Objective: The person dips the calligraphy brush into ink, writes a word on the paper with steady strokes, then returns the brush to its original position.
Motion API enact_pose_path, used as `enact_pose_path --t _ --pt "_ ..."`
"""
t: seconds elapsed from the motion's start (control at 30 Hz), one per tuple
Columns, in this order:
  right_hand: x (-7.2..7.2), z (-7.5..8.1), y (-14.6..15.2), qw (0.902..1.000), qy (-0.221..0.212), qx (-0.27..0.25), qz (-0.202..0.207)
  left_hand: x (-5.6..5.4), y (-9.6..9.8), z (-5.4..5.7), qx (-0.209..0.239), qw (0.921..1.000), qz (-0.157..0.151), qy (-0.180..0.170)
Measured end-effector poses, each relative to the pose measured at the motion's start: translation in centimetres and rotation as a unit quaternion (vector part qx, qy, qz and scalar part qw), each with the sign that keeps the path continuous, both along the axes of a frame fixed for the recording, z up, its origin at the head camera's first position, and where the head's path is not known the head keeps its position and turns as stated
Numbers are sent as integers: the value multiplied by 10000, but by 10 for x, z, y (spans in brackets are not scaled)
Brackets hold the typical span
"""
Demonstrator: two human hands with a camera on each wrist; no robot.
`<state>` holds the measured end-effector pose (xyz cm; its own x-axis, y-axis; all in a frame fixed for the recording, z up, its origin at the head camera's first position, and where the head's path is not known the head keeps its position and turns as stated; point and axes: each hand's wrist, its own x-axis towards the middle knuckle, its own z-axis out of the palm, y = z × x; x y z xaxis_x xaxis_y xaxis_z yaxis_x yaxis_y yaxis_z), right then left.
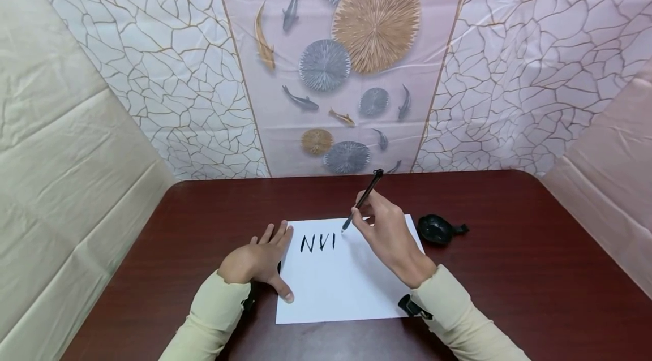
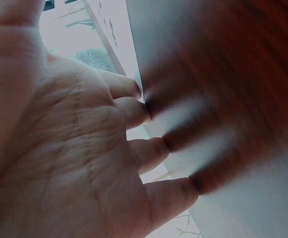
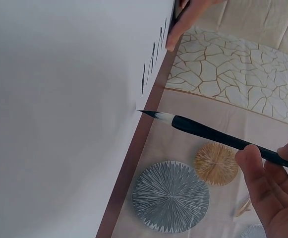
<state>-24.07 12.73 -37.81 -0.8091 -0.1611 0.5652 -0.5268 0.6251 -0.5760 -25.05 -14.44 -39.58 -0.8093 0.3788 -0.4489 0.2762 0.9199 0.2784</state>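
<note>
A black-handled calligraphy brush [image 1: 363,198] is pinched in the fingers of my right hand [image 1: 391,233], above the upper part of a white sheet of paper [image 1: 346,287]. Its pale bristles end in a dark inked tip [image 3: 148,113], close to the paper; whether it touches I cannot tell. Black brush strokes [image 1: 318,243] that look like N, V and I stand to the left of the tip. My left hand [image 1: 260,259] rests with spread, fairly straight fingers at the sheet's left edge, and its fingertips [image 2: 181,191] touch down on the surface.
A small black ink dish [image 1: 436,230] with a short handle sits just right of the paper on the dark red-brown table [image 1: 509,270]. Behind the table hangs a patterned cloth [image 1: 326,117] with fish and round shapes. Plain cream cloth [image 1: 61,180] closes off the left side.
</note>
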Motion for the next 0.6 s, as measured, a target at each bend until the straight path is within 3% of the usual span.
enact_pose_path --t 0.3,0.6 --pt "1 0 -1 9998 -139 12 137 -1 0 -2 27 10000 -1 -27" --pt "7 9 -4 9992 -226 205 243 2 -1 0 159 9998 114 -4"
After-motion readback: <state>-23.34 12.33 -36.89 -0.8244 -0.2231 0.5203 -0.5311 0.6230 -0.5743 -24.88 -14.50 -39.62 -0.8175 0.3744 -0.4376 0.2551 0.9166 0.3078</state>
